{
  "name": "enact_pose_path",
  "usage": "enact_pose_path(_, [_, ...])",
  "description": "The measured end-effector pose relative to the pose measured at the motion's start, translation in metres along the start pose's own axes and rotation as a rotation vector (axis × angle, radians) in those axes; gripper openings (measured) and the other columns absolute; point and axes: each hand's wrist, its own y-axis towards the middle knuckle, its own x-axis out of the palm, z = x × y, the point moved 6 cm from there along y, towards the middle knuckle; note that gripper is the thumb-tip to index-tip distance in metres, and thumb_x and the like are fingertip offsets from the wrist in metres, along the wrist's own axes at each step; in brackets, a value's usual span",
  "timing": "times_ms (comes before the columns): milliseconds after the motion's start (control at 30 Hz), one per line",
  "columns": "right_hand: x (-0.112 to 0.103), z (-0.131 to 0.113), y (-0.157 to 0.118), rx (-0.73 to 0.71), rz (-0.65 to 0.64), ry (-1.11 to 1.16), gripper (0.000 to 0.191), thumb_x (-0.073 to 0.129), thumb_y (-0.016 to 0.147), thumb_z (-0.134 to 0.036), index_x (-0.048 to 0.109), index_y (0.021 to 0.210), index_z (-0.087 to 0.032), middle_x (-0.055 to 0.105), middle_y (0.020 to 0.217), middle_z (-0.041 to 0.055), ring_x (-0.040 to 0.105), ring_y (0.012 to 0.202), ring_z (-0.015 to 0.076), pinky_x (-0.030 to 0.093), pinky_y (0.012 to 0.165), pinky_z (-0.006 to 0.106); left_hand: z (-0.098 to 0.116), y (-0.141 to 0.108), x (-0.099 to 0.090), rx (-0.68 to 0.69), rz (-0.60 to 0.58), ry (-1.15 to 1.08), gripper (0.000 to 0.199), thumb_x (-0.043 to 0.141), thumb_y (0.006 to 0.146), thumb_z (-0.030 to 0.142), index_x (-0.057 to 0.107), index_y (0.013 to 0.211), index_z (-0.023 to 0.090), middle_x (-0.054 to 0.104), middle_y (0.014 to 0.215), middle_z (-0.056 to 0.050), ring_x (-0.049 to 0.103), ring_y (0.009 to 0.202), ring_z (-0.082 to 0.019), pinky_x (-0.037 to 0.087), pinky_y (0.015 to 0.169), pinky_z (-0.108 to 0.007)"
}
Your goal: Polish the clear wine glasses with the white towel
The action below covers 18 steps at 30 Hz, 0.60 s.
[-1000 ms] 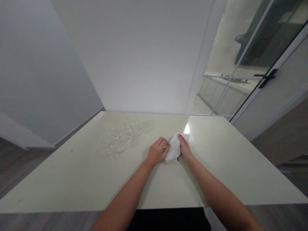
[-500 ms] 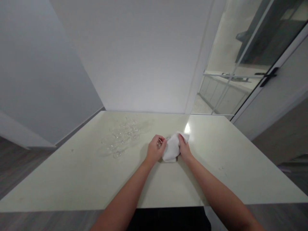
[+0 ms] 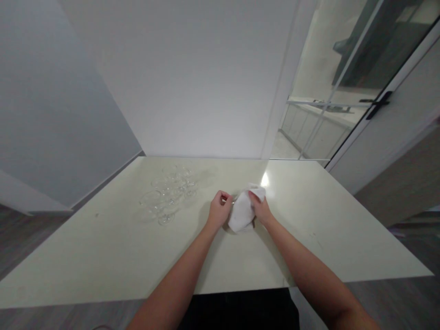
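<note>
A white cloth [image 3: 241,213] is bunched near the middle of the table, wrapped over a clear glass [image 3: 234,200] that shows only as a small glint at the cloth's left side. My right hand [image 3: 260,208] grips the cloth, thumb on top and fingers behind it. On the other side, my left hand [image 3: 220,208] is closed in a pinch at the glass's exposed end; most of what lies in its fingers is hidden. To the left, several clear stemmed glasses [image 3: 167,219] stand grouped, their outlines faint against the tabletop.
The pale glossy table [image 3: 103,256] reaches back to a white wall panel [image 3: 192,91]. At the right rear is a glass-paned door with a black handle [image 3: 379,104], and a counter shows through the panes. Grey wood floor borders the table.
My right hand and the cloth have shifted slightly around the glass, and the cloth's folds differ. The left hand keeps its pinch with a small turn. The whole view has moved a little.
</note>
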Motion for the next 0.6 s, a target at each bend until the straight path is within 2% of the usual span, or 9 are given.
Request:
enact_pose_path(100, [-0.001,0.015,0.004,0.196,0.058,0.126,0.045,0.065,0.071,-0.062,0.065,0.081,-0.018,0.069,0.074,0.0036,0.063,0.07,0.0186,0.052,0.066,0.029,0.035,-0.017,0.004,0.481,-0.046,0.254,0.013,0.054,0.083,0.032,0.057,0.081,0.019,0.058,0.078,-0.003,0.054,0.072,-0.014,0.043,0.068,-0.026])
enact_pose_path(167, [0.0,0.02,0.003,0.272,0.056,0.157,0.049,0.063,0.07,-0.066,0.063,0.078,-0.018,0.067,0.068,0.0026,0.061,0.064,0.0179,0.051,0.061,0.028,0.045,-0.027,0.01,0.661,-0.116,0.351,0.012,0.055,0.083,0.029,0.058,0.077,0.019,0.058,0.078,-0.004,0.054,0.075,-0.016,0.042,0.07,-0.027])
enact_pose_path(200, [0.0,0.019,0.003,0.268,0.047,0.152,0.05,0.063,0.07,-0.067,0.062,0.077,-0.018,0.066,0.067,0.0018,0.06,0.062,0.0171,0.05,0.06,0.027,0.046,-0.029,0.01,0.683,-0.121,0.358,0.013,0.055,0.083,0.028,0.058,0.075,0.019,0.058,0.076,-0.004,0.053,0.074,-0.015,0.042,0.069,-0.027])
enact_pose_path(267, [0.001,0.013,0.002,0.192,0.007,0.104,0.049,0.062,0.071,-0.066,0.061,0.076,-0.018,0.064,0.066,0.0006,0.058,0.061,0.0153,0.049,0.059,0.026,0.042,-0.022,0.006,0.588,-0.068,0.284,0.017,0.053,0.084,0.03,0.057,0.071,0.018,0.056,0.071,-0.003,0.051,0.069,-0.014,0.04,0.065,-0.026])
enact_pose_path(367, [0.002,0.002,-0.003,0.023,-0.055,-0.02,0.042,0.071,0.069,-0.057,0.063,0.081,-0.017,0.066,0.073,0.0009,0.059,0.067,0.0151,0.049,0.064,0.026,0.018,-0.002,-0.001,0.194,-0.021,0.008,0.027,0.051,0.084,0.038,0.055,0.068,0.017,0.05,0.061,0.001,0.045,0.054,-0.011,0.036,0.052,-0.023])
enact_pose_path(433, [0.005,-0.003,-0.008,-0.065,-0.103,-0.102,0.041,0.079,0.062,-0.047,0.065,0.086,-0.018,0.068,0.079,0.0025,0.061,0.072,0.0167,0.051,0.069,0.029,0.0,0.006,0.0,-0.079,-0.06,-0.183,0.03,0.051,0.083,0.043,0.056,0.069,0.017,0.047,0.058,0.003,0.037,0.045,-0.008,0.028,0.044,-0.021])
enact_pose_path(467, [0.007,-0.004,-0.01,-0.098,-0.135,-0.133,0.041,0.082,0.059,-0.043,0.065,0.088,-0.018,0.069,0.082,0.0031,0.061,0.074,0.0173,0.051,0.071,0.03,-0.006,0.008,0.001,-0.167,-0.085,-0.248,0.031,0.052,0.082,0.045,0.057,0.07,0.017,0.047,0.057,0.004,0.034,0.043,-0.007,0.026,0.042,-0.021])
enact_pose_path(533, [0.012,-0.005,-0.014,-0.143,-0.179,-0.162,0.044,0.084,0.056,-0.038,0.065,0.09,-0.019,0.07,0.087,0.0038,0.062,0.078,0.0181,0.052,0.074,0.031,-0.009,0.01,-0.001,-0.216,-0.079,-0.298,0.032,0.053,0.081,0.048,0.057,0.072,0.017,0.048,0.058,0.004,0.034,0.043,-0.007,0.025,0.042,-0.02])
enact_pose_path(600, [0.013,-0.003,-0.013,-0.137,-0.136,-0.141,0.045,0.084,0.056,-0.038,0.065,0.093,-0.02,0.07,0.09,0.0042,0.062,0.08,0.0186,0.052,0.075,0.031,-0.003,0.01,-0.01,-0.096,0.016,-0.236,0.03,0.053,0.082,0.046,0.056,0.072,0.017,0.049,0.061,0.003,0.041,0.048,-0.009,0.031,0.047,-0.021])
